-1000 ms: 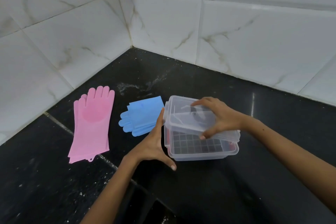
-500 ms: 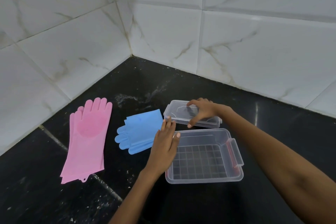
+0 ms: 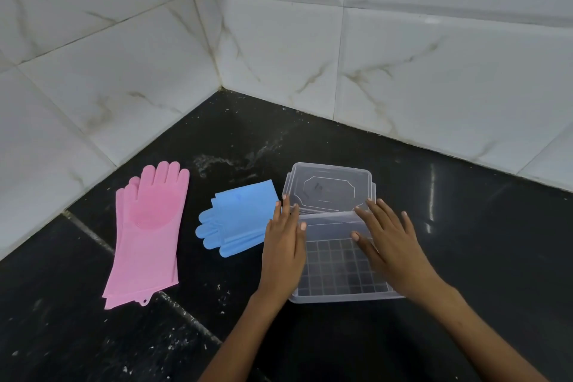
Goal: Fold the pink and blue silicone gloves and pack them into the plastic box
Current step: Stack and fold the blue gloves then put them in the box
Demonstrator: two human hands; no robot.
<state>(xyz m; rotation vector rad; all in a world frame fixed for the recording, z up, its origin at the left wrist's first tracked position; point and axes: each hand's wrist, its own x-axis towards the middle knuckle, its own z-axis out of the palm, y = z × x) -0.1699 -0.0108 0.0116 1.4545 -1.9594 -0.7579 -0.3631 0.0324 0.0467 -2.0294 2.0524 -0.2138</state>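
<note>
- Left hand (image 3: 283, 245): palm down, fingers straight and held together, pointing toward the top of the frame; nothing gripped.
- Left forearm: bare, enters from the bottom centre, angled up and right.
- Right hand (image 3: 389, 245): palm down, fingers spread and extended, pointing up-left; nothing gripped.
- Right forearm: bare, enters from the lower right corner.
- Hands near each other at centre frame, not touching.
</note>
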